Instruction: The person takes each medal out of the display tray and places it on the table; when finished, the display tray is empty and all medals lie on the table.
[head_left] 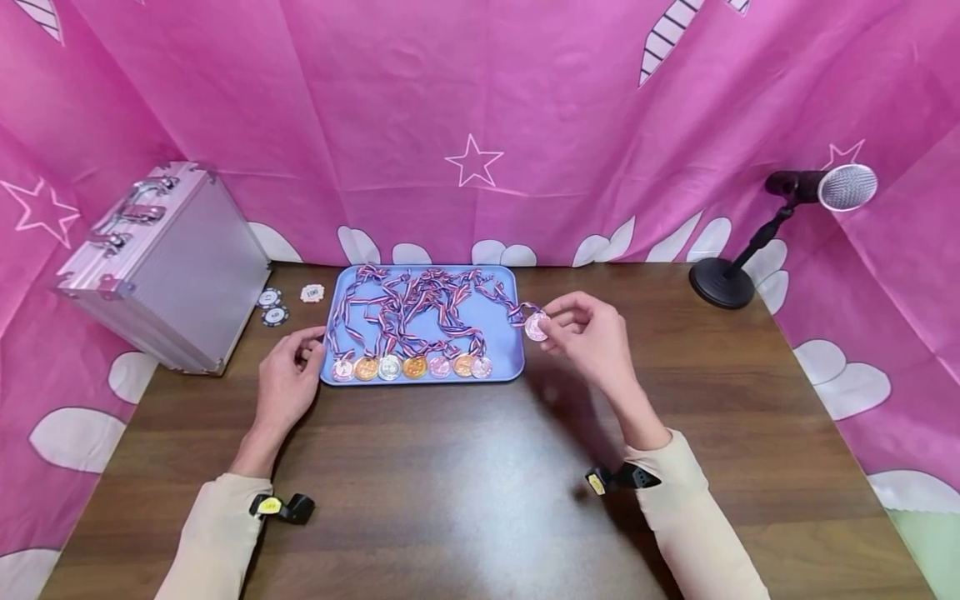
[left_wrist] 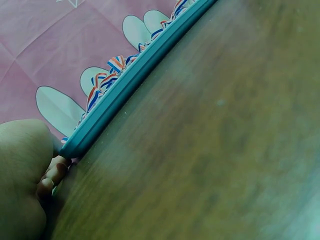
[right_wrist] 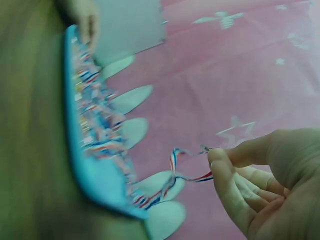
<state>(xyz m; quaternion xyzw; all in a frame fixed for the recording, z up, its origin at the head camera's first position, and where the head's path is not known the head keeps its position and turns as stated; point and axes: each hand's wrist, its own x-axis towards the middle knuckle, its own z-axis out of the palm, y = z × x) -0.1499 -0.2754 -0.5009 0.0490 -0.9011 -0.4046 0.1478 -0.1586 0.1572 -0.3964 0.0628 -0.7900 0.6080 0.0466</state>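
A blue tray (head_left: 504,354) lies on the table with several ribboned medals in it. Their gold, silver and pinkish discs, such as a gold medal (head_left: 415,367), line its near edge, while striped red, white and blue ribbons (head_left: 431,296) tangle behind them. My left hand (head_left: 288,379) grips the tray's left edge, with some fingers hidden by the rim in the left wrist view. Just off the tray's right side, my right hand (head_left: 592,337) pinches a shiny pinkish medal (head_left: 536,327) between thumb and fingers. Its ribbon (right_wrist: 173,167) trails back into the tray.
An upright silver case (head_left: 176,267) stands at the back left, beside dark poker chips (head_left: 274,315) and a pale poker chip (head_left: 312,293). A microphone (head_left: 847,187) on a black stand (head_left: 722,282) occupies the back right. Pink cloth (head_left: 405,108) surrounds the wooden table (head_left: 420,483).
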